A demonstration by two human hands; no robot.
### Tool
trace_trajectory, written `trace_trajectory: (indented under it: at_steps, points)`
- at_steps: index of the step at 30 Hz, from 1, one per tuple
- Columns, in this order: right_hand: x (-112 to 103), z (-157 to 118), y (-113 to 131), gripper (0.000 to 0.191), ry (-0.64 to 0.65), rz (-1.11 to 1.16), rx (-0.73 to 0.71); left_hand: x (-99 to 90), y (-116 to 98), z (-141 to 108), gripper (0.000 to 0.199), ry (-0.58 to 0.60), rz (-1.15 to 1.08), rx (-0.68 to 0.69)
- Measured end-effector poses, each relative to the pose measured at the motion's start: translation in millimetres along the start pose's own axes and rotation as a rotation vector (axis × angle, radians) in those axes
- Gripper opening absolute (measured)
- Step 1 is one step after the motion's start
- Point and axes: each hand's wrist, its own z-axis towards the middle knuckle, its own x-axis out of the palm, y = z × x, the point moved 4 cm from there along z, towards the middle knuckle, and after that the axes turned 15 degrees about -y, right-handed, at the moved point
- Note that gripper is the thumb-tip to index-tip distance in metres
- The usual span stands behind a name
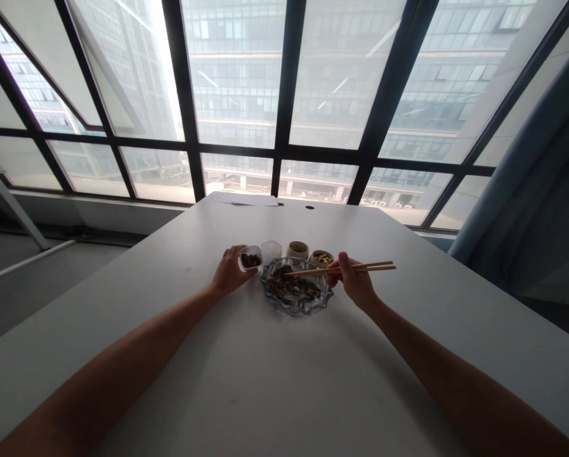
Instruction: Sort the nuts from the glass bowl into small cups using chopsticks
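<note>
My left hand (231, 271) is closed around a small clear plastic cup (244, 267) with dark pieces, perhaps seeds, inside. Between my fingers, my right hand (354, 281) grips a pair of wooden chopsticks (360, 266). Their tips point left, over a scalloped glass bowl (297, 311). Dark, seed-like pieces (280, 285) lie in that bowl, with a few paler bits among them. Behind it stand a second clear cup (271, 250), a beige round cup (297, 249) whose contents I cannot make out, and another beige cup (313, 259) holding pale yellowish nuts or beans.
Everything stands on a white table (284, 381). White paper sheets (246, 199) lie at its far end, near two dark round holes. Beyond are large black-framed windows (284, 82). A blue-grey curtain (526, 165) hangs at the right, and a white metal frame (18, 209) stands at the left.
</note>
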Motion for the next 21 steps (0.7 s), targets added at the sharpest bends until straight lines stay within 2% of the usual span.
trace_trajectory:
  at_steps: [5, 9, 14, 17, 21]
  points:
    - [-2.6, 2.2, -2.8, 0.063, -0.015, 0.050, 0.035, -2.0, 0.7, 0.2, 0.056, -0.064, -0.002, 0.061]
    - [-2.2, 0.5, 2.4, 0.061, -0.030, 0.051, -0.001, -2.0, 0.4, -0.5, 0.058, -0.059, 0.010, 0.051]
    - [0.0, -7.7, 14.3, 0.060, -0.034, -0.005, -0.113, -4.7, -0.6, 0.5, 0.067, -0.043, 0.085, -0.094]
    - [1.0, -13.8, 17.5, 0.057, -0.033, -0.028, -0.171, -5.6, 0.8, 0.6, 0.072, 0.023, 0.127, -0.218]
    - [-1.8, -20.0, 14.8, 0.054, -0.080, -0.042, -0.236, -7.1, 4.0, 0.2, 0.077, 0.099, 0.162, -0.268]
